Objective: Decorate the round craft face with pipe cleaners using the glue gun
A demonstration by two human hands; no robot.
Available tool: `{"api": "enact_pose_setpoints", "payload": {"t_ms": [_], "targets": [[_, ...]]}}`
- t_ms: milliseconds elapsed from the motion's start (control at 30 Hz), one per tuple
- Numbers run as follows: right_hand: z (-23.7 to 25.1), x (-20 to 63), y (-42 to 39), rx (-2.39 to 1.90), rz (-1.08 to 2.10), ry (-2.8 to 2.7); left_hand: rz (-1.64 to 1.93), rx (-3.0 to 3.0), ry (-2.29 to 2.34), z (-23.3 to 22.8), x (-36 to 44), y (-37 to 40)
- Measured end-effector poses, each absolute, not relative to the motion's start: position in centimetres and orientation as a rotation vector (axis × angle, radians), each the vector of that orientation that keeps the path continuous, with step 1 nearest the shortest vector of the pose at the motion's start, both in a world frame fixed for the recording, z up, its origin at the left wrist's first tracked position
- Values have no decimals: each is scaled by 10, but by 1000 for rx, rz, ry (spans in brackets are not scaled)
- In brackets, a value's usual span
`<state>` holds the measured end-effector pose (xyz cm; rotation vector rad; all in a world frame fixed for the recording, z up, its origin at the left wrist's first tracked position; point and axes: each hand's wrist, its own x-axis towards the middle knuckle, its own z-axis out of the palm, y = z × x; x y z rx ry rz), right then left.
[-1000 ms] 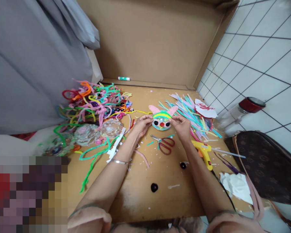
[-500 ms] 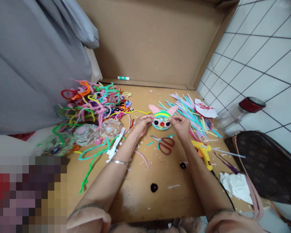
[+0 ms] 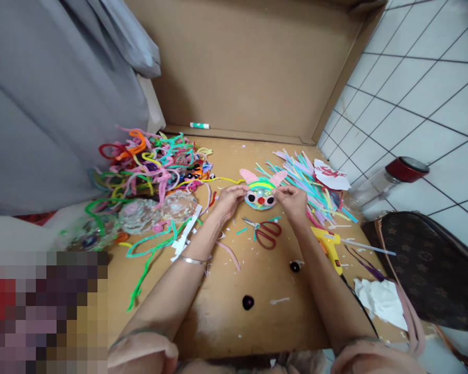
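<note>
Bunny face [image 3: 260, 195] pinched between left hand [image 3: 228, 200] and right hand [image 3: 294, 202], both arms outstretched, grips tight.

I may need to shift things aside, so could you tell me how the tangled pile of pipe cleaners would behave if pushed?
The pipe cleaner pile looks light and bendy. Its strands interlock, so it would probably drag as one clump, perhaps snagging the clear balls beside it.

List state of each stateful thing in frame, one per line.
left hand: gripping craft face's left edge
right hand: gripping its right edge
craft face: held between both hands, ears up
scissors: lying flat, blades nearly shut
glue gun: lying on its side, corded
jar: on its side, red lid on
</note>
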<state>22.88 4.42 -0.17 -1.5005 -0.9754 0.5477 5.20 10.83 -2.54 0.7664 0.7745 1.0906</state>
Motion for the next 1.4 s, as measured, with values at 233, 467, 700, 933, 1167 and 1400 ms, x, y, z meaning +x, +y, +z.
{"api": "enact_pose_setpoints", "payload": {"t_ms": [233,467,700,933,1167,1400], "targets": [[-2,231,46,-1483,583,-983,1078,766,761,-23,51,108],[-2,238,41,-1447,678,-970,1058,762,744,-26,48,111],[-5,248,40,-1394,817,-956,1036,775,765,-27,46,112],[-9,253,43,-1394,911,-949,1035,782,775,-25,46,111],[-10,256,40,-1409,1002,-1001,1033,785,766,-26,45,112],[-7,258,37,-1345,1075,-973,1049,769,764,-26,47,113]]}}
